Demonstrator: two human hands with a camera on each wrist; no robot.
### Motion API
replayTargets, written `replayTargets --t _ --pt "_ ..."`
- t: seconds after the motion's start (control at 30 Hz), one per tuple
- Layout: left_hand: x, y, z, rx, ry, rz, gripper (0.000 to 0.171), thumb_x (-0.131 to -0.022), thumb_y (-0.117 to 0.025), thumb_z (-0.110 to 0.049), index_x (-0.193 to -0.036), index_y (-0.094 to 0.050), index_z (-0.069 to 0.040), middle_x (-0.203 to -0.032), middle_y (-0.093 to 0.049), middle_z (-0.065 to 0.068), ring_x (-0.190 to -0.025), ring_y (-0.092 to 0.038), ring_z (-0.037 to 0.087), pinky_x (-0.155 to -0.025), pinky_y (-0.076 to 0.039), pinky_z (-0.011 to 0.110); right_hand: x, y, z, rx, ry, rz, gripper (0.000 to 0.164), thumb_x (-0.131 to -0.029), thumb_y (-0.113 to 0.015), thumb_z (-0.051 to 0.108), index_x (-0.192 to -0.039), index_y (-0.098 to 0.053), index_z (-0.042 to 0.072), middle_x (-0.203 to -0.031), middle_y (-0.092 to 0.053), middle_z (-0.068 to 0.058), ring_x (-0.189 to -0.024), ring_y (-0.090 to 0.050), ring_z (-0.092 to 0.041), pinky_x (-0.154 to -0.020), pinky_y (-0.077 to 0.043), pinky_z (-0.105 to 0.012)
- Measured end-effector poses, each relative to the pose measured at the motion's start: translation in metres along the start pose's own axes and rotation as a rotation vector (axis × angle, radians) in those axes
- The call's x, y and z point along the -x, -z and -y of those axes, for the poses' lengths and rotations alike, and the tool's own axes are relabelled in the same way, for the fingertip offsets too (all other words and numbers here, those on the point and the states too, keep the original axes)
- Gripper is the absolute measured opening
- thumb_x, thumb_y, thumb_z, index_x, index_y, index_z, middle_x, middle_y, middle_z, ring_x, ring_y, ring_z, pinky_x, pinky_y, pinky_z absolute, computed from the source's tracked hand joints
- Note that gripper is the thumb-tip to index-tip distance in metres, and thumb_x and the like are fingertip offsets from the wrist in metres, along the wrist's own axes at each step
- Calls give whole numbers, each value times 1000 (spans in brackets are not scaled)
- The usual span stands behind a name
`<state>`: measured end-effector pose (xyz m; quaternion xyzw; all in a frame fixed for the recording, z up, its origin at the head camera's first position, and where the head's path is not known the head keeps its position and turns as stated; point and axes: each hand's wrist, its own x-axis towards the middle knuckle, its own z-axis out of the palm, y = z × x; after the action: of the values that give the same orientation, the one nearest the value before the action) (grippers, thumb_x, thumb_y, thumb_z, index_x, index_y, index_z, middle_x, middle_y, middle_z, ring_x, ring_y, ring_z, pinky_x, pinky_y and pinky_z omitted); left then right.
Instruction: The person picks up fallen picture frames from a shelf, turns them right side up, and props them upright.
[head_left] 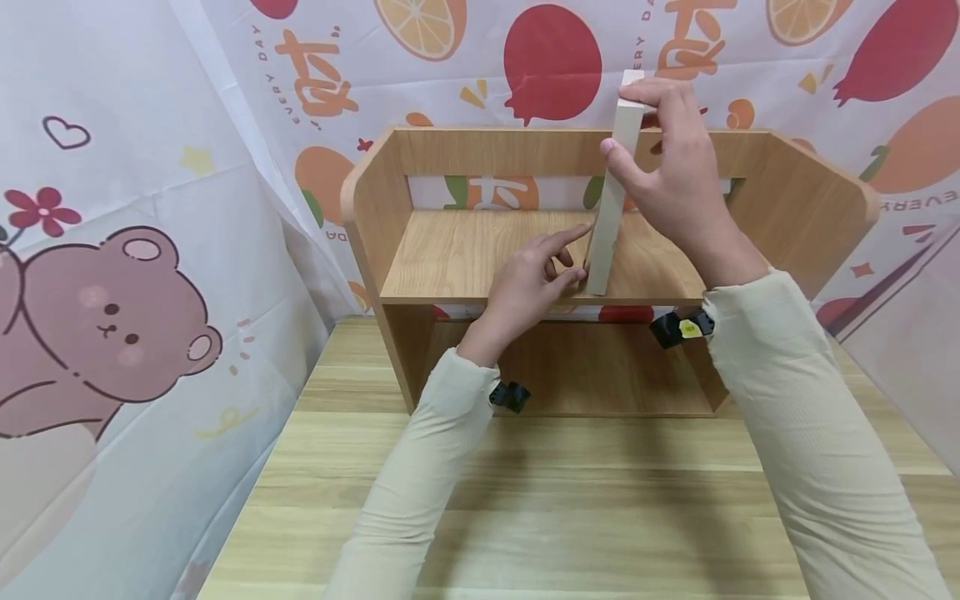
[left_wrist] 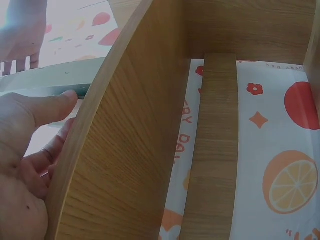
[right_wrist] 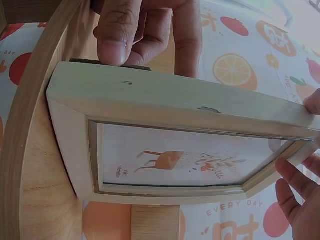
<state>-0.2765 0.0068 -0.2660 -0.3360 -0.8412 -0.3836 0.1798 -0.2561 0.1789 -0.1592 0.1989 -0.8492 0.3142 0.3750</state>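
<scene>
A cream picture frame point(head_left: 606, 218), its print point(right_wrist: 175, 155) seen in the right wrist view, stands upright and edge-on on the upper board of a small wooden shelf. My right hand point(head_left: 678, 158) grips its upper part from the right, thumb on the near edge and fingers over the top. Low at the frame's left side is my left hand point(head_left: 528, 279); its index finger reaches to the frame. The left thumb point(right_wrist: 114, 40) rests at a dark strip point(right_wrist: 135, 67) along the frame's back edge, other fingers loosely bent behind it. The left wrist view shows that thumb against the frame's edge.
The wooden shelf point(head_left: 457, 271) has raised side walls and a back rail point(head_left: 510, 152); its lower level lies beneath the upper board. It stands on a wood-grain table point(head_left: 592, 492). Printed fabric point(head_left: 450, 92) hangs behind, with a bear-patterned sheet point(head_left: 165, 192) at left.
</scene>
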Motion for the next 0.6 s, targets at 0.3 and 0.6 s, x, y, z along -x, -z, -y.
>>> replayTargets --t 0.3,0.6 --pt "3 7 1 15 -2 -12 53 -91 -61 -8 -140 -51 -26 -99 -66 3 -77 -60 12 -63 -47 21 -2 -1 2 15 12 12 47 -92 -61 23 -136 -48 11 -138 -46 -6 -113 -53 -22 -83 -35 -24" --pt "4 14 3 -48 18 -42 56 -90 -57 -3 -139 -52 -29 -98 -68 2 -76 -62 11 -57 -45 23 -6 -3 6 56 47 52 47 -93 -61 23 -136 -48 9 -139 -46 -9 -115 -52 -24 -90 -40 -35"
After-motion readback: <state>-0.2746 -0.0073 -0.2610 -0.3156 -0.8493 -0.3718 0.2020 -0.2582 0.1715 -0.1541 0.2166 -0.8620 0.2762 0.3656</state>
